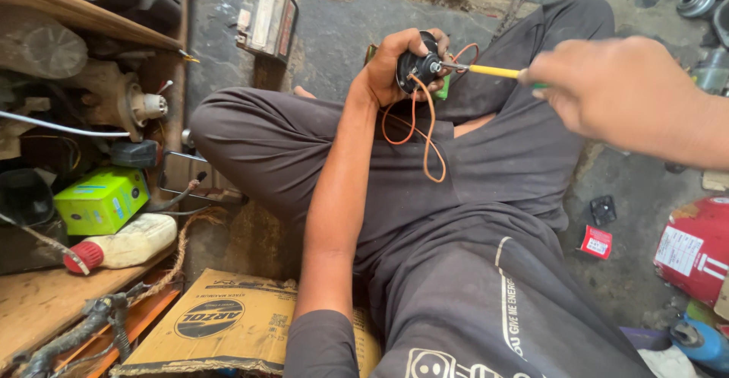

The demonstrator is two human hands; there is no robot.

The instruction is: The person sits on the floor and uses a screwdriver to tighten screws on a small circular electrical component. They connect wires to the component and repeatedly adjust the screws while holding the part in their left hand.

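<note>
Dark trousers and shirt fill the near view; person sits cross-legged on the stone floor [342, 28], flattened cardboard [228, 321] by the left knee.

Left hand [391, 63] out over the lap, grip wrapped tight round a small round black motor-like part [416, 65]. Fingers cover most of the housing, only the face with its terminals shows. Orange wires [416, 131] hang off it in loose loops down to the lap.

Right hand [615, 89] closed on the green handle end of a screwdriver [490, 70], yellow shank, tip at the part's centre post.

Handling, my read: part looks rigid, light enough for one hand, smooth casing. Hold by the rim, not the wires; those are limp and thin, likely to tear at the joints.

Shelf [91, 17] at left: green box [101, 200], white bottle [125, 245] with red cap.
</note>
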